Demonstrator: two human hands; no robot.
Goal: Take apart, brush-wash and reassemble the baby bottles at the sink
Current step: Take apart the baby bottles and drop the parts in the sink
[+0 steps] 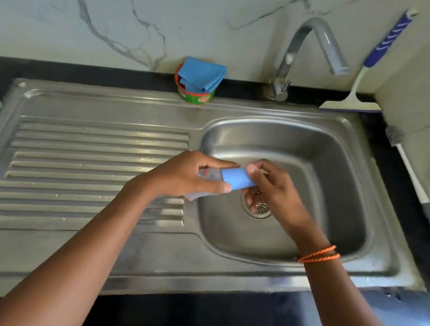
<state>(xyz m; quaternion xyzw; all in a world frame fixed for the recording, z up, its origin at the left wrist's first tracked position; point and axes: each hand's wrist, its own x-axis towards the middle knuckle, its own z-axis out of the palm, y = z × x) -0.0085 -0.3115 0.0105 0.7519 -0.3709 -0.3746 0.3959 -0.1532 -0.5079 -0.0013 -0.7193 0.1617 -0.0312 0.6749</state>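
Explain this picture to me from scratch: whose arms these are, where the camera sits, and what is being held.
No machine here: a person wears a camera on the head, looking down at their own arms over a steel sink. Both hands hold one baby bottle sideways above the basin: the left hand grips its clear body, the right hand grips its blue cap. Behind stand a tap, a tub with a blue cloth, and a squeegee.
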